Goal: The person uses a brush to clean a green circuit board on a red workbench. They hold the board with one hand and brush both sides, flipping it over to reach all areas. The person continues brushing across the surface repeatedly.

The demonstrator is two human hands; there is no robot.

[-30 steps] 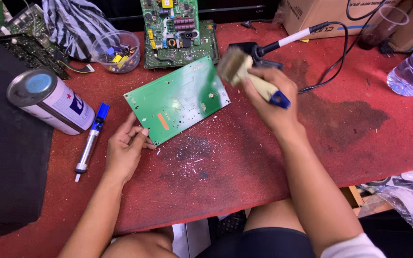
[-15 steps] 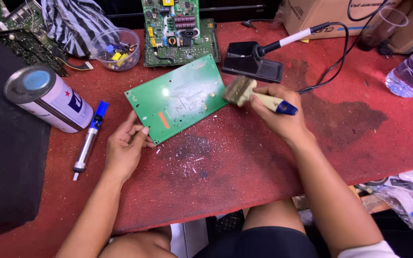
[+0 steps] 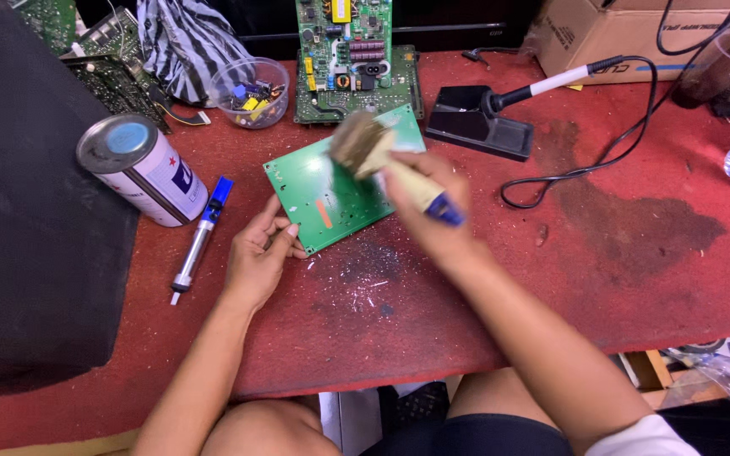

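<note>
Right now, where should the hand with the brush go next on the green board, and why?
Probably a short sweep down the green circuit board toward its near edge. The right hand holds the brush with its bristles at the far part of the board, while the left hand steadies the near left corner. Pale specks already lie on the red table just below that edge.

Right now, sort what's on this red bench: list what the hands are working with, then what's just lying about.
In use:
- flat green circuit board, steadied by the left hand
- worn wooden-handled brush, gripped in the right hand, bristles over the board

Lying about:
- silver-topped white can
- blue-and-silver desoldering pump
- clear plastic bowl of small parts
- black soldering iron stand
- populated circuit board
</note>
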